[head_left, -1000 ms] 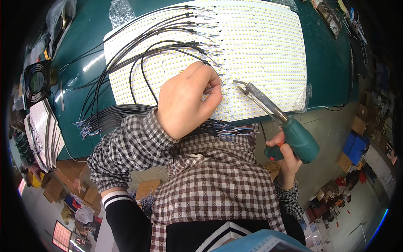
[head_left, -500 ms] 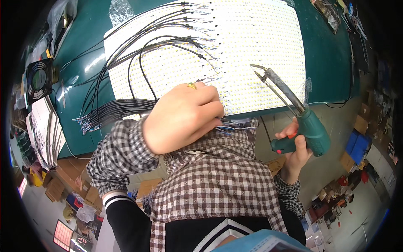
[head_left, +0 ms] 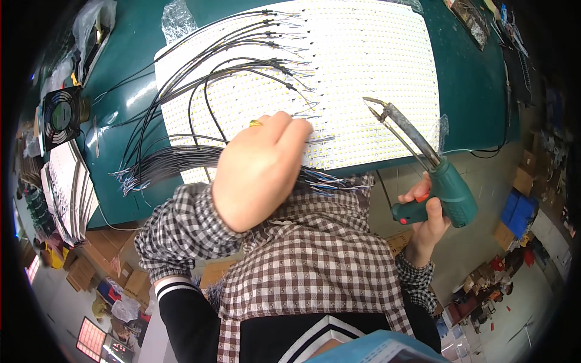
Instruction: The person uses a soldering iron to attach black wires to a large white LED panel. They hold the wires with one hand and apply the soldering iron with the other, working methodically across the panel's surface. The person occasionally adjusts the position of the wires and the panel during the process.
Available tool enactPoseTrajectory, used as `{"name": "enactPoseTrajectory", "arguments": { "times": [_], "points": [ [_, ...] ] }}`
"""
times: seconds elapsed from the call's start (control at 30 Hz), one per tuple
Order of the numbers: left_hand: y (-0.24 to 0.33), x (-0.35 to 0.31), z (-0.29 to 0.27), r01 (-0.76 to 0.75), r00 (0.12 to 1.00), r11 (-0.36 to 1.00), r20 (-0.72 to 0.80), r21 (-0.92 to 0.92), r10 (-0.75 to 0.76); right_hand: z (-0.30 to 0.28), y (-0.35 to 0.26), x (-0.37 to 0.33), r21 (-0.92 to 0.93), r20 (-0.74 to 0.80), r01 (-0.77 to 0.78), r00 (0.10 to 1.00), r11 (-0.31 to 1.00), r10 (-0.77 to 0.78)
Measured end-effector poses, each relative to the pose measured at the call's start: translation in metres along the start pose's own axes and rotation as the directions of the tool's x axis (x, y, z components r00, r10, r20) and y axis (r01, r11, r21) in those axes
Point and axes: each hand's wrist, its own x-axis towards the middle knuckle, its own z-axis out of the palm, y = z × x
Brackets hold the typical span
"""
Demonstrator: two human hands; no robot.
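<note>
My right hand grips the green handle of a soldering gun, whose metal tip points up and left over the right part of a white LED board sheet. My left hand, with a ring on one finger, is closed over the sheet's near edge. Thin wire ends of a black cable stick out past its fingertips, while the grip itself is hidden under the hand. A bundle of black cables runs beneath that hand, with stripped coloured ends at the table edge. More black cables lie on the sheet's left half.
The green table carries a small black fan and a stack of white boards at the left. Clear plastic lies at the sheet's far left corner. Tools and scraps sit at the far right. Cardboard boxes stand below the table.
My left hand has moved up over the sheet, and wire ends now show beyond its fingertips. The soldering gun has stayed nearly in place.
</note>
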Motion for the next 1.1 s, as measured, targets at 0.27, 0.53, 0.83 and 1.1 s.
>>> {"name": "enactPoseTrajectory", "arguments": {
  "times": [0.27, 0.53, 0.83, 1.1],
  "points": [
    [-0.005, 0.014, 0.01, -0.085, 0.996, 0.995, 0.027, -0.058, 0.087, 0.001, -0.002, -0.001, -0.036, -0.024, 0.007, 1.0, 0.999, -0.008],
    [-0.007, 0.009, 0.0, -0.088, 0.996, 0.994, 0.006, -0.06, 0.088, 0.002, -0.002, -0.003, -0.013, -0.026, -0.006, 1.0, 1.0, 0.006],
    [-0.005, 0.007, 0.004, 0.045, 0.995, 0.987, -0.077, -0.152, -0.057, -0.001, -0.001, -0.006, -0.022, 0.015, -0.025, 1.0, 0.999, 0.026],
    [-0.017, 0.014, 0.013, 0.125, 0.988, 0.936, -0.047, -0.329, -0.149, 0.001, -0.003, -0.009, -0.157, 0.02, -0.042, 0.999, 0.987, 0.045]
  ]
}}
